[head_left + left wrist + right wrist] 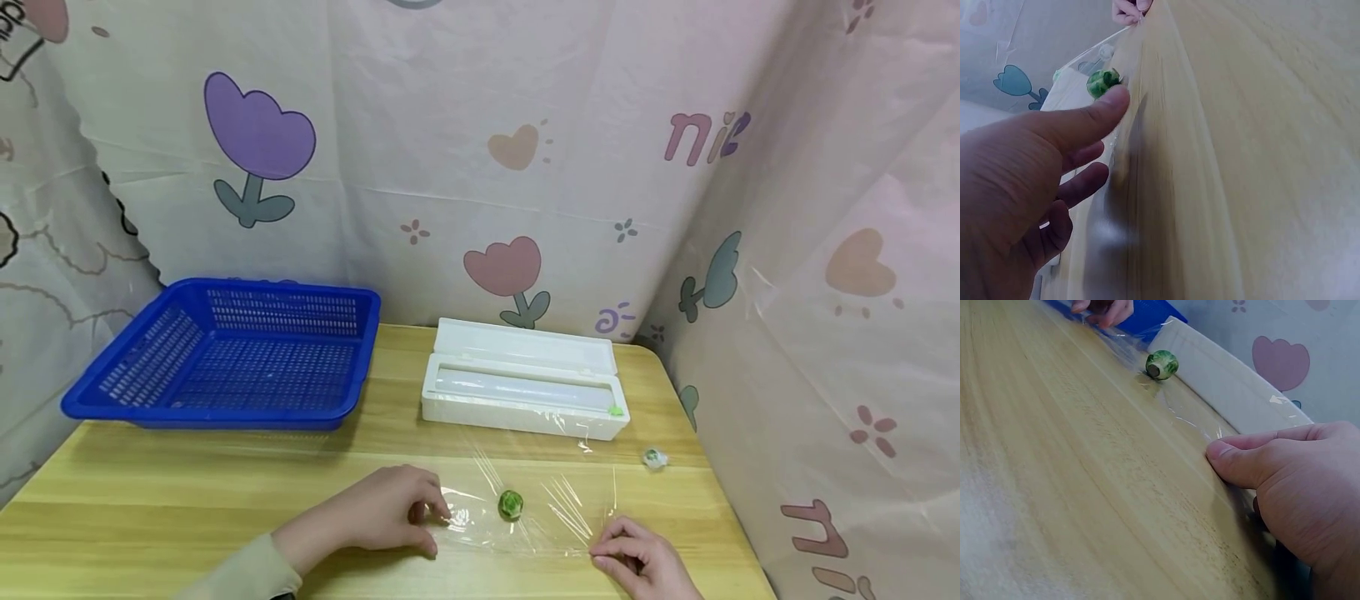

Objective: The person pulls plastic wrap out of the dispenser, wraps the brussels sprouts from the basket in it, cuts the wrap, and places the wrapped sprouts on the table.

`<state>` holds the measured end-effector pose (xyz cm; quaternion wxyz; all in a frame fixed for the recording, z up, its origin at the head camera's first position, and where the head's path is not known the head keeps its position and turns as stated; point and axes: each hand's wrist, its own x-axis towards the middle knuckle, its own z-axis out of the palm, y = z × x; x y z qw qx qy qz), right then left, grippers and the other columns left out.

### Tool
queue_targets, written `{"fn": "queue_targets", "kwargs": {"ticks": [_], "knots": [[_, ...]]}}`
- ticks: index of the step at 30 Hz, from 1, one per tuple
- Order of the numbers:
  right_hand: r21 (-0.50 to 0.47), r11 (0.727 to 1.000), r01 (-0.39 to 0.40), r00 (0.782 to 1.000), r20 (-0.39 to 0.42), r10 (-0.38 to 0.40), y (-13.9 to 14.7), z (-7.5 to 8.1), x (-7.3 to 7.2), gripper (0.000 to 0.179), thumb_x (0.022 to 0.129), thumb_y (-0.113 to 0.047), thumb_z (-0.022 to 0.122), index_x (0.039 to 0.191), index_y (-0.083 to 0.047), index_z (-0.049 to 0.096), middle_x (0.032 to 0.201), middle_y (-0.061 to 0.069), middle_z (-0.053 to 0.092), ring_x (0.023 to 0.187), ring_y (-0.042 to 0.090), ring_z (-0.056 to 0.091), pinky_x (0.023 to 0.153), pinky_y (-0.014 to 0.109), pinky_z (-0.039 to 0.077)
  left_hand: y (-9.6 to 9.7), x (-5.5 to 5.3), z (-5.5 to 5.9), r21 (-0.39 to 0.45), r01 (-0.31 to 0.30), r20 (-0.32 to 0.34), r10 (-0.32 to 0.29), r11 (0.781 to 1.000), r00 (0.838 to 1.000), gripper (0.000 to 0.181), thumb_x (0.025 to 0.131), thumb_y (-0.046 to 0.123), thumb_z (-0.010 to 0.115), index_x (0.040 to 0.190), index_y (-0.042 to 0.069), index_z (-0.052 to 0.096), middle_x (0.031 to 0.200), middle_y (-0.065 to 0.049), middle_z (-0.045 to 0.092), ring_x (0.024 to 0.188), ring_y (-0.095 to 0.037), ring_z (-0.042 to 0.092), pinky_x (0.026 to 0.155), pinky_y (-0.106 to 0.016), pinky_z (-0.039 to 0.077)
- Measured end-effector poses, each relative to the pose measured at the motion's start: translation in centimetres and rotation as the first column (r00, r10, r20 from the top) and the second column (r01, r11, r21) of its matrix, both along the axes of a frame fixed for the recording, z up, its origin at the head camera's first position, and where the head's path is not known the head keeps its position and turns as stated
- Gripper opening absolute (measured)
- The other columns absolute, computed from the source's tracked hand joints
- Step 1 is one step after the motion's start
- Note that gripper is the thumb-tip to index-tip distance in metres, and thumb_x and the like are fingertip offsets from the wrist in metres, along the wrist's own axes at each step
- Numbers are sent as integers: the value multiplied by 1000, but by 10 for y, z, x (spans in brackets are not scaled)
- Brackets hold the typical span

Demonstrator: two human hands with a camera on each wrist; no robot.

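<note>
A small green Brussels sprout [511, 505] sits on a sheet of clear plastic wrap [566, 521] that lies wrinkled over the wooden table. My right hand [637, 560] pinches the wrap's near right corner between thumb and fingertips. At the left end of the wrap, my left hand [386, 510] has its thumb and fingers spread apart, fingertips right at the edge of the film. In the left wrist view, that hand's thumb overlaps the lower edge of the sprout. The sprout's cut stem end shows in the right wrist view.
Behind the wrap stands a white wrap dispenser [517, 414], lid up, with a roll inside and a green slider [615, 411] at its right end. A blue plastic basket [225, 414] stands back left. A small film-wrapped sprout [655, 458] lies near the table's right edge.
</note>
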<state>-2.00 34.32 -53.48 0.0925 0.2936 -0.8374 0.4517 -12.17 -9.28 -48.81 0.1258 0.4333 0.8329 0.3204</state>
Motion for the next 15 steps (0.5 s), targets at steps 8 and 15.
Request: {"fn": "queue_targets", "kwargs": {"ticks": [8, 15], "knots": [[2, 998, -59, 997, 51, 59, 6, 2, -2, 28, 90, 2, 81, 111, -16, 80, 106, -2, 67, 68, 2, 54, 50, 19, 47, -10, 1, 0, -9, 4, -43, -4, 1000, 999, 7, 91, 33, 85, 96, 31, 81, 88, 26, 58, 79, 6, 56, 73, -20, 51], [-33, 996, -88, 993, 76, 91, 13, 4, -5, 30, 89, 7, 80, 114, -9, 78, 110, 4, 64, 67, 4, 54, 49, 21, 47, -16, 4, -7, 9, 10, -120, -8, 1000, 993, 8, 97, 31, 80, 91, 35, 77, 88, 29, 57, 81, 7, 54, 74, -22, 51]]}}
